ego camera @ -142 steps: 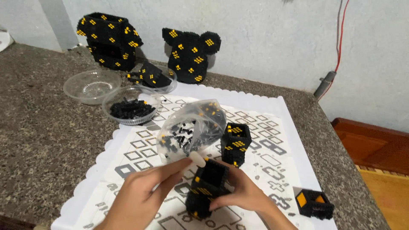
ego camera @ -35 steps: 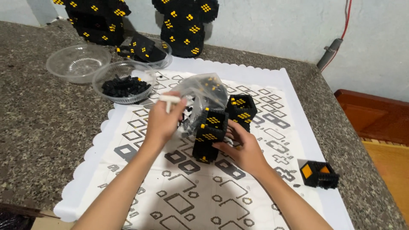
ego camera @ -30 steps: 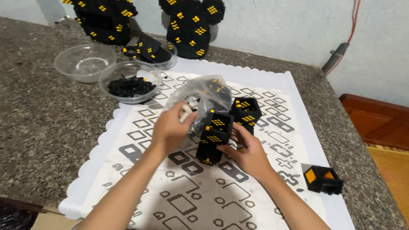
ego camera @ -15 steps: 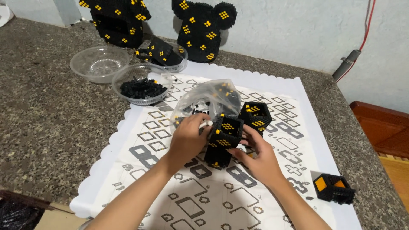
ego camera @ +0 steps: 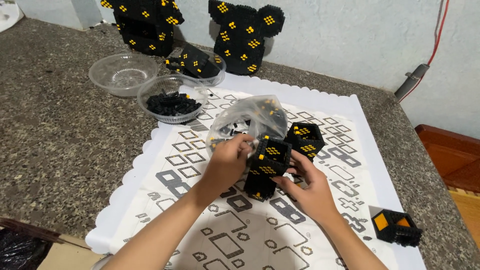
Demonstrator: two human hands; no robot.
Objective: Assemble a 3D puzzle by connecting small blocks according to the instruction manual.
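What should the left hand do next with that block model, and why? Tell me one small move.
Probably press the left hand's fingertips down on the upper edge of the black-and-yellow block model, seating whatever small piece they pinch there. The right hand already braces the model from the other side on the patterned mat, so it looks steady enough to take the push.

A speckled grey-brown stone surface [ego camera: 55, 140] fills most of the view, its front edge showing at the lower left. A white mat [ego camera: 310, 102] with scalloped edges and grey geometric patterns lies across it. Behind runs a pale blue-grey painted wall [ego camera: 350, 35], evenly lit, meeting the surface in a straight line. A red cable [ego camera: 439, 30] hangs down the wall at the right, beside a dark grey plug [ego camera: 411, 82] leaning at the corner. Beyond the right edge sits reddish-brown wooden furniture [ego camera: 452, 160].
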